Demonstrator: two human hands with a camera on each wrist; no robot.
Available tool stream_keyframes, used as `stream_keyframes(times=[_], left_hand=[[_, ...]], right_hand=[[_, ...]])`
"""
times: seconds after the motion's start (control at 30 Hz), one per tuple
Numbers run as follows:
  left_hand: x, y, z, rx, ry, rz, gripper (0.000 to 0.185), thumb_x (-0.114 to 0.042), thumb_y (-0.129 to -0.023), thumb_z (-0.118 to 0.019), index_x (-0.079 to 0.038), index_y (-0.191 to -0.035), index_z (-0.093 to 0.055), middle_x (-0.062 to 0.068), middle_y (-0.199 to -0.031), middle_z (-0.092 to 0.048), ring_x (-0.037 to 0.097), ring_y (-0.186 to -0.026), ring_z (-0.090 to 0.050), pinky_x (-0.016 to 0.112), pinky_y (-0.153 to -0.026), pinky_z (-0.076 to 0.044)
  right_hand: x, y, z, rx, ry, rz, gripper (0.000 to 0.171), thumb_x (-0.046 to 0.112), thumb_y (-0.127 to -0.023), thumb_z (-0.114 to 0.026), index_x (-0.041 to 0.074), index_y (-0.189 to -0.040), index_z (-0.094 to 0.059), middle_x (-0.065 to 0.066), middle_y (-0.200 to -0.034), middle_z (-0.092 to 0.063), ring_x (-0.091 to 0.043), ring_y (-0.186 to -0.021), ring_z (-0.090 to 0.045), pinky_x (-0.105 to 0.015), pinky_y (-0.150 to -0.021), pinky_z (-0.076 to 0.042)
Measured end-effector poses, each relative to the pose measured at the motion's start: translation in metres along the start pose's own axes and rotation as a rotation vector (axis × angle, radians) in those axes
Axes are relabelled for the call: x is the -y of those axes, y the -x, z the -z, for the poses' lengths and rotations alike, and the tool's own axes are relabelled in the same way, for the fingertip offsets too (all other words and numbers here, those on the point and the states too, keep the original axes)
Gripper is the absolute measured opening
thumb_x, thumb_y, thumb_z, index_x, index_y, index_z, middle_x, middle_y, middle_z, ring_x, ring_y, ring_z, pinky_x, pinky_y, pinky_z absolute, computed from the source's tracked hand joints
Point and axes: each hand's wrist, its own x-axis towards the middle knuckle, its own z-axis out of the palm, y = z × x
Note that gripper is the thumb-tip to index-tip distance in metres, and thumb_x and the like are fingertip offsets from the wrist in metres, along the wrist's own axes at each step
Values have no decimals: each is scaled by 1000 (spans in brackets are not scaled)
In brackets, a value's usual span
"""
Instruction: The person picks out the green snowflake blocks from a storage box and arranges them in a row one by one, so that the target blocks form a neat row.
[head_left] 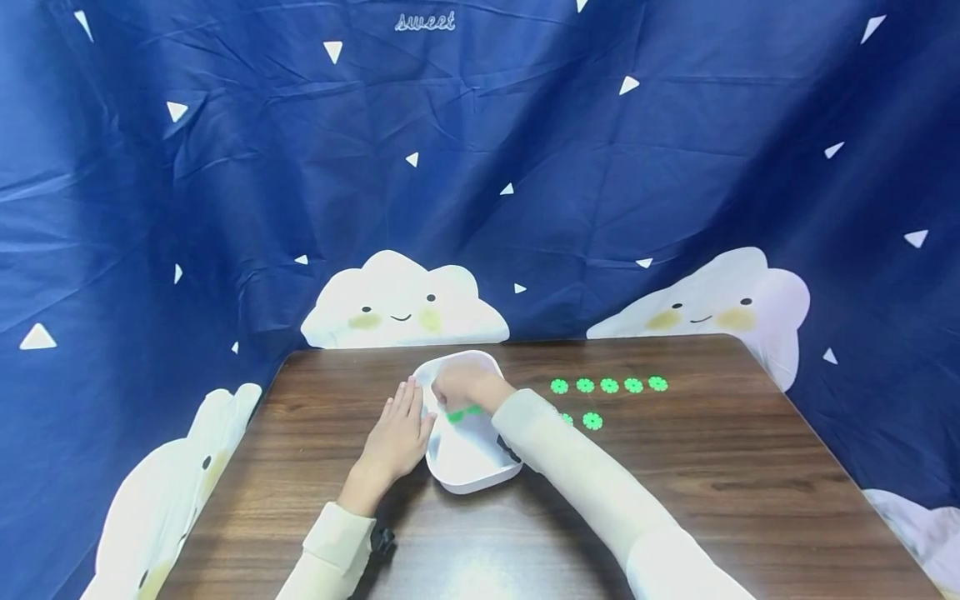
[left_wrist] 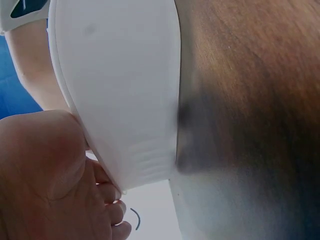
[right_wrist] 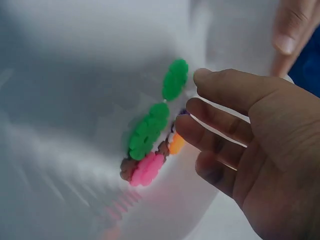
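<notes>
While the left hand (head_left: 395,437) steadies the tray (head_left: 468,467) near the worktop's (head_left: 675,483) middle with flat fingers, the right hand (right_wrist: 250,150) hovers, fingers relaxed, beside the discs (right_wrist: 150,131) inside: probably light, stiff, best pinched by the rim.

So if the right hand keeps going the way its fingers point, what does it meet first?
Probably the green pieces against the wall of the white tray. The right hand is inside the tray, its fingers just short of them, though depth is unclear.
</notes>
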Motion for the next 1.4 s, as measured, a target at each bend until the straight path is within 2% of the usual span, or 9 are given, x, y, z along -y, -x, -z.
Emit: stream_keyframes(times=[0.13, 0.3, 0.5, 0.77, 0.93, 1.1, 1.23, 1.4], left_hand=[[-1, 1, -1, -7, -4, -5, 65, -38, -106, -30, 6, -153, -23, 22, -163, -13, 37, -152, -15, 55, -121, -22], [-2, 2, -2, -19, -15, -2, 64, -38, -106, -31, 6, -153, -24, 22, -163, -15, 36, -152, -15, 54, -121, -24], [-2, 3, -4, -13, 10, 1, 64, -36, -106, -33, 6, -153, -22, 23, -163, -14, 37, -152, -13, 56, -121, -21], [-2, 3, -5, -33, -5, -9, 64, -36, -106, -33, 7, -152, -23, 24, -162, -17, 38, -151, -16, 56, -121, -22], [-3, 3, -3, -21, 5, 1, 63, -35, -106, -32, 6, -153, -22, 22, -163, -13, 37, -152, -14, 56, -121, -21], [-1, 2, -2, -14, 11, 6, 65, -37, -106, -31, 6, -153, -21, 22, -163, -12, 37, -152, -13, 55, -122, -20], [-1, 1, -3, -15, 17, 7, 66, -38, -106, -30, 7, -153, -21, 23, -163, -13, 37, -152, -14, 55, -122, -20], [-2, 2, -1, -6, 29, 11, 65, -37, -106, -32, 6, -153, -21, 22, -163, -12, 36, -152, -13, 54, -122, -20]], right_hand=[[7, 2, -2, 24, -4, -8, 16, 17, -81, -72, 23, -96, -69, 10, -84, -65, -10, -76, -56, -25, -75, -49], [10, 3, -3, 29, 47, -31, 20, 20, -78, -76, 25, -94, -66, 11, -85, -64, -10, -77, -57, -25, -74, -50], [7, -2, -10, 71, 102, -62, 23, 24, -81, -74, 25, -101, -64, 10, -85, -64, -11, -79, -57, -27, -79, -51], [2, -2, -14, 80, 61, -98, 20, 26, -84, -73, 25, -100, -63, 9, -85, -64, -12, -79, -57, -26, -78, -51], [2, 0, -12, 70, 50, -97, 23, 35, -81, -77, 24, -95, -62, 10, -83, -65, -12, -80, -58, -27, -81, -52], [5, 1, -8, 75, 56, -101, 25, 34, -78, -79, 23, -93, -62, 9, -81, -63, -12, -78, -57, -27, -78, -52], [7, 2, -7, 97, 60, -119, 29, 34, -78, -79, 21, -98, -63, 7, -82, -62, -12, -77, -57, -27, -75, -53], [8, 1, -9, 120, 77, -137, 44, 45, -76, -80, 22, -109, -62, 6, -90, -65, -12, -80, -58, -28, -80, -54]])
